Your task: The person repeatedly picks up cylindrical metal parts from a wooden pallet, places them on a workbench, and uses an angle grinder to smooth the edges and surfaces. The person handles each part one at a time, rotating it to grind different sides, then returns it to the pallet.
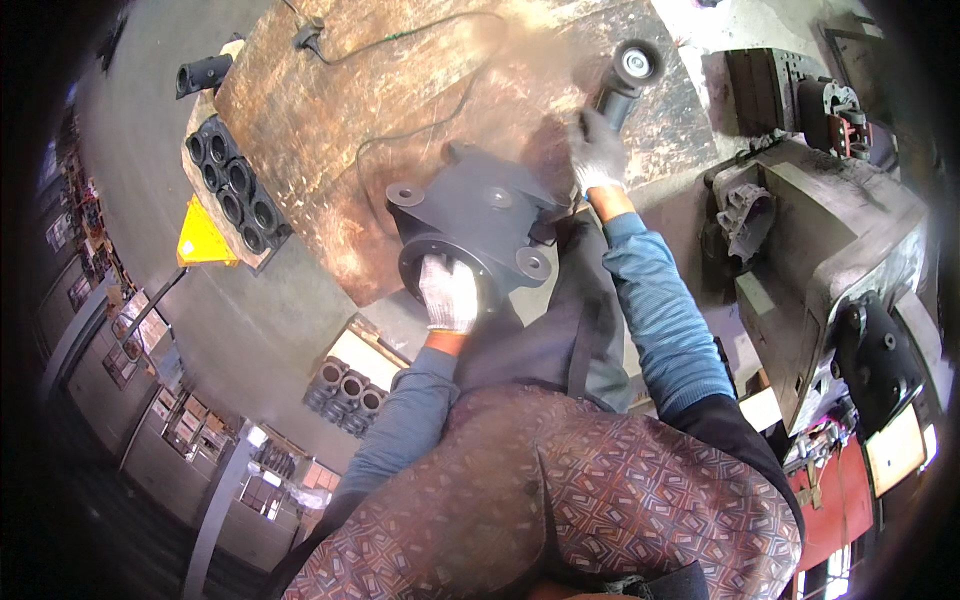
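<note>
The dark grey cast housing [480, 225] lies on the rusty brown table [330, 120], near its edge closest to the person. Its round flange opening faces the person, toward 6 o'clock, and its body runs away toward 12 o'clock, a little to the right.

The left hand [448, 292], in a white glove, is closed on the rim of this round opening at the 6 o'clock side of the housing. The right hand [596, 150], also gloved, is closed around the black handle of a grinder [626, 75]. This tool points toward 1 o'clock, with its round head at the far end, well beyond the hand. The 2 hands are apart. The right hand is at 2 o'clock from the housing, just beside its upper right corner, so the left hand is the nearer one: it already touches the housing.

A thin black cable [420, 130] lies across the table behind the housing.
</note>
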Tool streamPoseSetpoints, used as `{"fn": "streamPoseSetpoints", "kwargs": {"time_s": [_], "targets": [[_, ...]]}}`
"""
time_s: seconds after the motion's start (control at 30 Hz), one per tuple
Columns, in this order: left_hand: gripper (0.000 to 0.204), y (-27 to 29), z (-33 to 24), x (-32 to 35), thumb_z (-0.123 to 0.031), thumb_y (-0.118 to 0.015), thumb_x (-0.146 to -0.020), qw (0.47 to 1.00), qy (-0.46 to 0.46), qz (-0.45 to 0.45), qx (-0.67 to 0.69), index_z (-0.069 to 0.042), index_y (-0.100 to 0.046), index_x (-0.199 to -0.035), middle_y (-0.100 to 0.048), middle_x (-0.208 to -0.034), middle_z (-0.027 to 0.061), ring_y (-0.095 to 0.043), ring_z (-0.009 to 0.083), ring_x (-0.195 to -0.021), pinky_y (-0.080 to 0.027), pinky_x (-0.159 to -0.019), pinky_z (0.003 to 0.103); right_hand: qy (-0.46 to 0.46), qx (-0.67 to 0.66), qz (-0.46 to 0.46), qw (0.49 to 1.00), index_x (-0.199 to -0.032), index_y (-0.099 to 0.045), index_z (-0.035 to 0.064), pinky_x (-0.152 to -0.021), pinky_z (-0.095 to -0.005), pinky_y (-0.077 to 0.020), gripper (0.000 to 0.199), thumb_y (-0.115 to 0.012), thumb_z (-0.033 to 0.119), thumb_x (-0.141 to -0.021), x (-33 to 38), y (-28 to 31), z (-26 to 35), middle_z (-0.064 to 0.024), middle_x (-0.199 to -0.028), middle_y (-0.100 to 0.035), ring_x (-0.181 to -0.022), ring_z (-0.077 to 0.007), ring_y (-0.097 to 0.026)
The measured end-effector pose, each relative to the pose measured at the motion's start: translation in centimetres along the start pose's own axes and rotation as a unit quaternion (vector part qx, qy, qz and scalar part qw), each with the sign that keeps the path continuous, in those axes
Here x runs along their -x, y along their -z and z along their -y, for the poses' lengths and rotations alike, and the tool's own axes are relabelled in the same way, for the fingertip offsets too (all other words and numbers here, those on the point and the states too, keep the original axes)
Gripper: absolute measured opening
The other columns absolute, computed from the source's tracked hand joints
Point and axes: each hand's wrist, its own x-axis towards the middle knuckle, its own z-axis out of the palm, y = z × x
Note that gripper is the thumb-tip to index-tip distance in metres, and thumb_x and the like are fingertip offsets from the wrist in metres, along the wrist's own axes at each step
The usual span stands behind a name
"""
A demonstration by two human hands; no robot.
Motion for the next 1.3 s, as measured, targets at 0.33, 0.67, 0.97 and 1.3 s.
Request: {"fn": "streamPoseSetpoints", "kwargs": {"time_s": [0.33,0.67,0.97,1.3], "targets": [[0.032,4.7,9.5,-1.7,-0.016,-0.051,-0.103,0.976,0.036,0.031,0.211,0.007,-0.059,-0.124,-0.069,-0.114,0.0210,-0.067,0.0341,-0.104,-0.052,-0.092,0.042,-0.047,-0.149,0.442,0.884,-0.142,-0.057,0.0026,-0.106,-0.0378,-0.0448,0.055,-0.044,0.043,-0.108,2.7,-8.1,-0.4,-0.0204,-0.132,-0.067,-0.122,-0.0292,-0.063],[0.038,12.4,15.2,-8.2,-0.017,-0.047,-0.105,0.983,0.030,0.118,0.136,0.001,-0.059,-0.135,-0.065,-0.129,0.0151,-0.063,0.0243,-0.115,-0.053,-0.097,0.033,-0.246,-0.128,0.346,0.896,-0.137,-0.058,-0.0031,-0.100,-0.0423,-0.0487,0.058,-0.032,0.042,-0.111,8.0,-11.5,4.6,-0.0272,-0.132,-0.063,-0.120,-0.0348,-0.063],[0.030,13.5,23.1,-9.6,-0.009,-0.052,-0.103,0.976,-0.078,0.191,0.066,0.000,-0.061,-0.130,-0.069,-0.126,0.0129,-0.068,0.0233,-0.109,-0.056,-0.094,0.031,-0.099,-0.087,0.178,0.975,-0.128,-0.063,-0.0052,-0.092,-0.0423,-0.0479,0.058,-0.042,0.046,-0.109,14.8,-15.2,5.3,-0.0202,-0.116,-0.069,-0.103,-0.0294,-0.062],[0.030,12.5,25.0,-8.8,-0.005,-0.059,-0.095,0.925,0.099,0.163,0.329,-0.001,-0.067,-0.124,-0.071,-0.120,0.0120,-0.067,0.0256,-0.111,-0.053,-0.098,0.036,-0.048,0.003,0.215,0.975,-0.145,-0.051,0.0021,-0.104,-0.0385,-0.0477,0.043,-0.043,0.016,-0.105,15.8,-14.7,5.8,-0.0213,-0.131,-0.063,-0.119,-0.0292,-0.061]]}}
